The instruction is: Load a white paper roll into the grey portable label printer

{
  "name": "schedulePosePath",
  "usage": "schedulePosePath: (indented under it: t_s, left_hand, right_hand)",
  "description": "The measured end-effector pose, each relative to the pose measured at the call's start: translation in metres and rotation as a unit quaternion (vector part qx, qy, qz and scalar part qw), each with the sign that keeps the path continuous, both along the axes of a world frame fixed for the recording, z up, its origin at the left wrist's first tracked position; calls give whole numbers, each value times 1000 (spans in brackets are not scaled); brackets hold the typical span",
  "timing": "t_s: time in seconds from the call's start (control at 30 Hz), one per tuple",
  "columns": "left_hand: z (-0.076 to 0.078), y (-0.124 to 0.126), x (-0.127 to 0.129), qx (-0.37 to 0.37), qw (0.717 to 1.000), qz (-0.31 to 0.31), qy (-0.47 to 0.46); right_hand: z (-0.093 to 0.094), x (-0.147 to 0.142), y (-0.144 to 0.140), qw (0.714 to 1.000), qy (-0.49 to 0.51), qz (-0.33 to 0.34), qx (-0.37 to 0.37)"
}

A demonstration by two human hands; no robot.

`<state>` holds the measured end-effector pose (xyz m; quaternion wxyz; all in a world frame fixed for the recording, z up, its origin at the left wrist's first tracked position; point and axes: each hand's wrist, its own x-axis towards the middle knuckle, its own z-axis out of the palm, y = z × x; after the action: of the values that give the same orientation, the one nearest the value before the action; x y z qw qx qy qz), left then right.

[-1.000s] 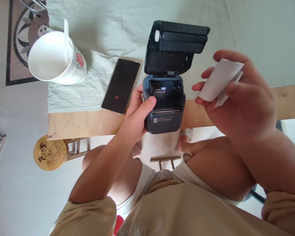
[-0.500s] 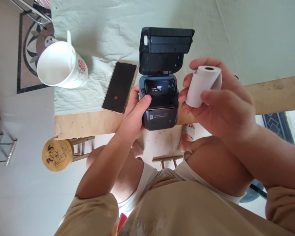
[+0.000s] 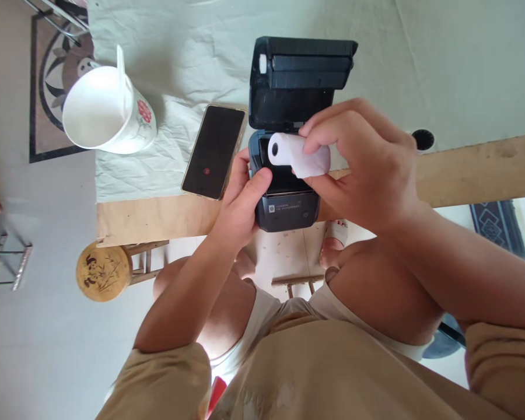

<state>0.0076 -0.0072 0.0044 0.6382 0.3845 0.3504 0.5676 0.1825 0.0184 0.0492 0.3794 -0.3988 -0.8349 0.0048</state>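
The paper roll [image 3: 300,159], shown to the right of the printer [image 3: 287,214] half a second ago, has now been brought over the printer's open compartment [image 3: 284,182] and turned so that its cored end faces left. The gap between the two is thus closed or nearly so; whether the compartment floor is touched cannot be told. The roll is pinched at its right part between the thumb and fingers of the right hand [image 3: 370,166]. The printer is gripped along its left side by the left hand [image 3: 240,204], the thumb being laid on the rim beside the roll. The lid [image 3: 291,105] is tilted open. To the left, a phone [image 3: 214,153] is set on the cloth-covered counter [image 3: 157,219].
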Motion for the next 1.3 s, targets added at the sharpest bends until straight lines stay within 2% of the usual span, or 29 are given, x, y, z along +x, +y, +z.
schedulePosePath:
  t_s: [0.13, 0.33, 0.47, 0.6, 0.77, 0.87, 0.97, 1.07, 1.2, 1.3]
  left_hand:
    - [-2, 0, -1, -2, 1000, -10, 8]
    - [-4, 1, -2, 40, 998, -36, 12]
    - [-8, 0, -6, 28, 998, -36, 40]
    - [-9, 1, -7, 17, 996, -34, 83]
    - [-8, 1, -6, 20, 996, -52, 74]
    - [-9, 1, -6, 32, 995, -54, 73]
    - [-10, 0, -7, 32, 994, -44, 94]
    - [-11, 0, -8, 33, 992, -60, 102]
    - [-11, 0, -9, 43, 993, -58, 92]
    - [-12, 0, -9, 46, 993, -46, 94]
  right_hand:
    - [-5, 0, 4, 1000, -25, 3, -16]
    - [-7, 1, -6, 996, 36, 86, 11]
    - [-8, 3, -17, 990, 30, 140, -1]
    - [-12, 10, -15, 983, 47, 176, -23]
    - [-17, 19, -5, 992, 54, 106, -36]
    - [-18, 19, -4, 993, 45, 103, -49]
    - [-17, 18, -5, 988, 117, 75, -72]
    - [-16, 18, -3, 965, 228, 38, -127]
    - [-17, 19, 4, 917, 301, 105, -239]
    - [-21, 21, 6, 892, 347, 123, -263]
